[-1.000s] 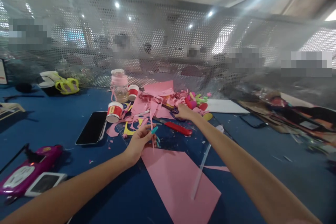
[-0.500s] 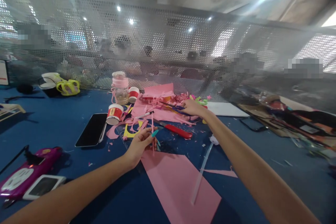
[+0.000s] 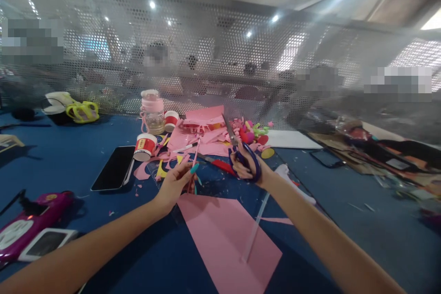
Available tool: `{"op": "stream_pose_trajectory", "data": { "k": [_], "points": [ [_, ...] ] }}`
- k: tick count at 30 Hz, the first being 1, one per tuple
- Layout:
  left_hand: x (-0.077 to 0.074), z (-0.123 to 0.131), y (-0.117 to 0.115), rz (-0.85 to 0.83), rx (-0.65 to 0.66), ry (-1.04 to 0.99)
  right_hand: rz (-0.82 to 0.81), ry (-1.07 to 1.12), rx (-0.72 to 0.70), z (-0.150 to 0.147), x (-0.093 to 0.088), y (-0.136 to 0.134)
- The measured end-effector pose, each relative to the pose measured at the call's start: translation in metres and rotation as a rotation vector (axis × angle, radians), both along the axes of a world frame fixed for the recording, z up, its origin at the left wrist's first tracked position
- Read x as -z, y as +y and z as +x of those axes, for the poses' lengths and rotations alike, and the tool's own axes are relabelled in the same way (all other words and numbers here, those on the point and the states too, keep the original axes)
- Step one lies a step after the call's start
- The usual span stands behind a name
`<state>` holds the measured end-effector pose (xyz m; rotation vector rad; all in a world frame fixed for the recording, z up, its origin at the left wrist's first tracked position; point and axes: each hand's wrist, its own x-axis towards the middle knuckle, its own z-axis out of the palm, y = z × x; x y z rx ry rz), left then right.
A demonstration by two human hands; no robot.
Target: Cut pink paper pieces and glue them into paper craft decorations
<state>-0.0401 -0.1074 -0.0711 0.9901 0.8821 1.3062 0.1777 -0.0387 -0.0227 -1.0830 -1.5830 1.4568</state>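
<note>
Between the thumb and fingers of my left hand [image 3: 179, 183] is a thin pink paper strip [image 3: 196, 150], held upright. My right hand [image 3: 245, 165] is closed around the blue handles of a pair of scissors [image 3: 231, 131], whose blades point up and away, apart from the strip. Below both hands lies a large pink paper sheet [image 3: 229, 234] with a translucent glue stick [image 3: 253, 239] across it. Just behind the right hand, a red-handled cutter [image 3: 223, 166] rests on the table, partly covered by the fingers. A white glue gun [image 3: 283, 172] lies partly under my right forearm.
Pink paper scraps [image 3: 203, 135] pile up ahead, beside paper cups [image 3: 144, 147] and a bottle [image 3: 152, 112]. A phone [image 3: 113, 168] and a purple device [image 3: 37, 216] lie left. Cardboard and packets [image 3: 389, 161] crowd the right. A perforated metal screen [image 3: 220, 55] stands behind.
My right hand has lifted the scissors from the scrap pile and drawn them nearer, turning the blades upward. My left hand still holds the strip. The view has shifted slightly.
</note>
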Motion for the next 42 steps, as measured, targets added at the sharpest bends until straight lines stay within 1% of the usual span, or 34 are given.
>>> {"op": "stream_pose_trajectory", "data": {
  "k": [2, 5, 8, 11, 13, 15, 18, 20, 23, 26, 29, 31, 34, 39, 42],
  "points": [
    [-0.005, 0.000, 0.000, 0.015, -0.035, 0.055, -0.074, 0.112, -0.060, -0.001, 0.006, -0.011],
    [-0.016, -0.003, 0.002, 0.084, -0.062, 0.190, -0.151, 0.240, -0.127, -0.003, 0.010, -0.024],
    [-0.031, -0.009, 0.004, 0.124, -0.107, 0.341, -0.133, 0.248, -0.152, -0.006, 0.012, -0.035],
    [-0.049, -0.019, 0.007, 0.154, -0.134, 0.474, -0.105, 0.244, -0.173, -0.009, 0.015, -0.040],
    [-0.065, -0.024, 0.009, 0.195, -0.120, 0.584, -0.098, 0.246, -0.199, -0.009, 0.020, -0.041],
    [-0.083, -0.026, 0.011, 0.234, -0.071, 0.687, -0.079, 0.247, -0.204, -0.011, 0.026, -0.042],
    [-0.107, -0.024, 0.014, 0.287, 0.021, 0.806, -0.067, 0.277, -0.135, -0.017, 0.032, -0.043],
    [-0.115, -0.021, 0.015, 0.304, 0.059, 0.853, -0.082, 0.322, -0.059, -0.022, 0.033, -0.044],
    [-0.116, -0.019, 0.016, 0.277, 0.103, 0.876, -0.060, 0.326, 0.036, -0.025, 0.032, -0.046],
    [-0.112, -0.019, 0.016, 0.211, 0.181, 0.802, 0.050, 0.200, 0.110, -0.025, 0.027, -0.051],
    [-0.111, -0.021, 0.017, 0.142, 0.217, 0.720, 0.089, 0.102, 0.156, -0.023, 0.020, -0.057],
    [-0.111, -0.023, 0.018, 0.103, 0.230, 0.718, 0.104, 0.071, 0.158, -0.022, 0.016, -0.060],
    [-0.111, -0.026, 0.020, 0.081, 0.259, 0.725, 0.145, 0.030, 0.124, -0.021, 0.011, -0.062],
    [-0.111, -0.025, 0.021, 0.082, 0.252, 0.738, 0.241, -0.058, 0.115, -0.020, 0.007, -0.063],
    [-0.112, -0.025, 0.019, 0.106, 0.251, 0.753, 0.263, -0.081, 0.094, -0.019, 0.008, -0.063]
  ]
}}
